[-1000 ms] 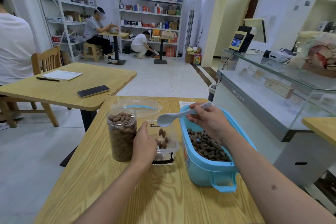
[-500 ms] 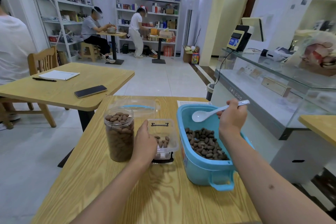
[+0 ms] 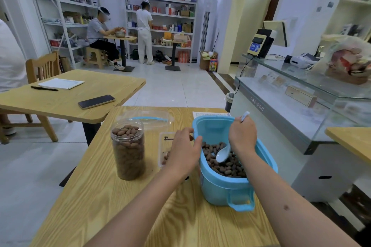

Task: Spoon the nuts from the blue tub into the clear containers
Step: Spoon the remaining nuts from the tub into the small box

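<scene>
Head view, right hand (image 3: 242, 136): you grip the spoon (image 3: 223, 154) handle, bowl down among the nuts (image 3: 224, 163) in the blue tub (image 3: 222, 190), lower right.
Left hand (image 3: 183, 151): fingers loosely curled over the small clear container (image 3: 163, 148); whether it grips, you cannot tell.
Spoon axis: handle upper right, bowl lower left.
Risk: an overfull scoop could spill nuts on the way across.

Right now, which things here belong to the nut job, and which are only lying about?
For the job: blue tub, nuts, white spoon in right hand, full round jar, small clear box by left hand.

Lying about: phone, pen, notepad, clear lid.
</scene>
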